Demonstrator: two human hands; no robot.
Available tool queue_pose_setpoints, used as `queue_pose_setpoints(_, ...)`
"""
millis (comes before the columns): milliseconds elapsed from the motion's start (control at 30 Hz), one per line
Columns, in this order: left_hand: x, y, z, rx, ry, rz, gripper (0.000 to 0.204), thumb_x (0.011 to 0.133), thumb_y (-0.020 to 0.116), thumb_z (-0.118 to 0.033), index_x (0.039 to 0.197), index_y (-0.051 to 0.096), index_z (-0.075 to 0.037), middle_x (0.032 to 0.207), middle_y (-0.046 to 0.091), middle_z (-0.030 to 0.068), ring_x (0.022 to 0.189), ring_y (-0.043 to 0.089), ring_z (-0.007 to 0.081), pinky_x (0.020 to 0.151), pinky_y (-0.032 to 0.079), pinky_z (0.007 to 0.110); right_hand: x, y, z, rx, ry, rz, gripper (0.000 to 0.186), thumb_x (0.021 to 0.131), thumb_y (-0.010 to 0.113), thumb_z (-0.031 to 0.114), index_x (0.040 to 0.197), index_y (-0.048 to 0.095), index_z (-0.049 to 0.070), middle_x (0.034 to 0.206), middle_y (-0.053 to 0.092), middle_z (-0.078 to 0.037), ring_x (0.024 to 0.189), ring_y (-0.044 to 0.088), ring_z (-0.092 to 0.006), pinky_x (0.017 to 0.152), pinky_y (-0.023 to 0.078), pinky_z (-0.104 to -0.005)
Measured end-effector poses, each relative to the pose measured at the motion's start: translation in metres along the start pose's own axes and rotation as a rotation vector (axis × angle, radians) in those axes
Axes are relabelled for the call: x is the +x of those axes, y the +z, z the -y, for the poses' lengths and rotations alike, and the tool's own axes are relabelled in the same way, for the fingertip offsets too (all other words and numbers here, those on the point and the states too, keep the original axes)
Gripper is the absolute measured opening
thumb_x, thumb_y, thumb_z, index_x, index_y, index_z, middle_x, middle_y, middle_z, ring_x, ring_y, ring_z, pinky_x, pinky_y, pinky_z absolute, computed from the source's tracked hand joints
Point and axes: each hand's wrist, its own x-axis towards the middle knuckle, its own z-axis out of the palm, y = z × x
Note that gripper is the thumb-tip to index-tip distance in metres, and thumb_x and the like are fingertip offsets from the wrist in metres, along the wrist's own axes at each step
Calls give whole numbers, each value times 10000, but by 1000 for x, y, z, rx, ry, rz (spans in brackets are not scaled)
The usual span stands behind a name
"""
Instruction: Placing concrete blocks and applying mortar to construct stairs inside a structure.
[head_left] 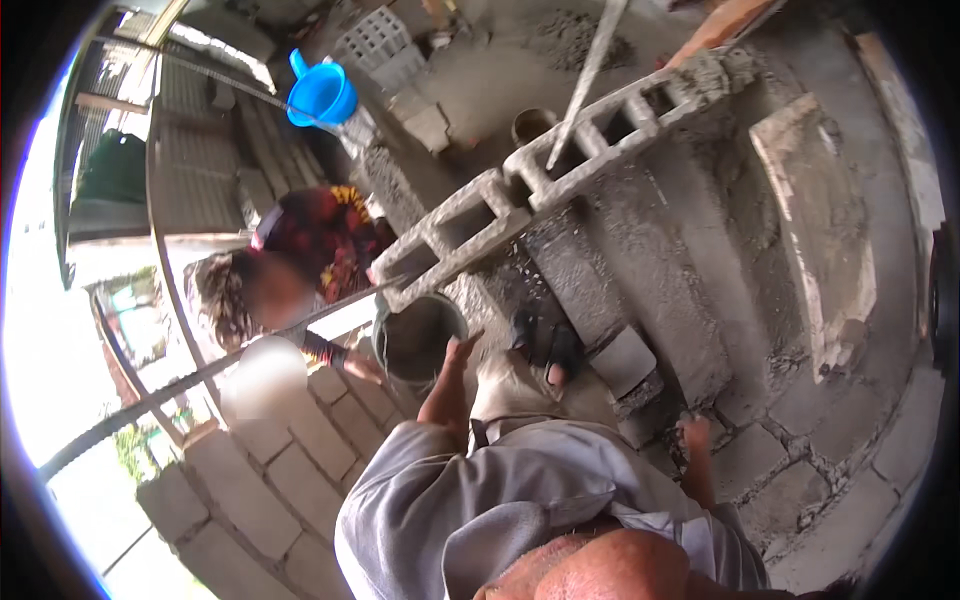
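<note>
My left hand (460,352) is at the right rim of a dark bucket (378,345), its fingers closed at the edge. A grey mass shows inside the bucket. Across from me, another person's hand (364,367) is close to the bucket's left side. Low on my right, my right hand (694,432) is closed beside the block wall; what it grips is too small and dark to make out. Between that hand and my dark footwear (548,345) lies a flat, pale grey, square-cornered piece (623,362).
Hollow concrete blocks (465,228) form a row ahead, with a wooden stick (585,85) leaning over them. Mortar-covered board (822,230) lies at right. Beyond are a blue dipper (322,95) and another bucket (533,125). A rebar (150,400) slants across the left.
</note>
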Motion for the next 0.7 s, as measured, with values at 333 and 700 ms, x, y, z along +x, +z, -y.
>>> queue_pose_setpoints(333,-52,31,-37,231,100,-587,944,592,811,-612,1267,482,-40,1326,515,169,1243,497,329,986,453,440,71,3,93,181,400,216,240,899,552,171,1072,590,8,790,637,-42,568,553,-115,417,443,-271)
queue_pose_setpoints(700,-12,52,-13,440,235,-733,319,791,655,-285,975,639,-25,987,683,187,957,662,351,830,533,423,98,56,119,281,317,291,254,884,588,162,1083,610,5,738,622,-48,555,541,-115,449,426,-276)
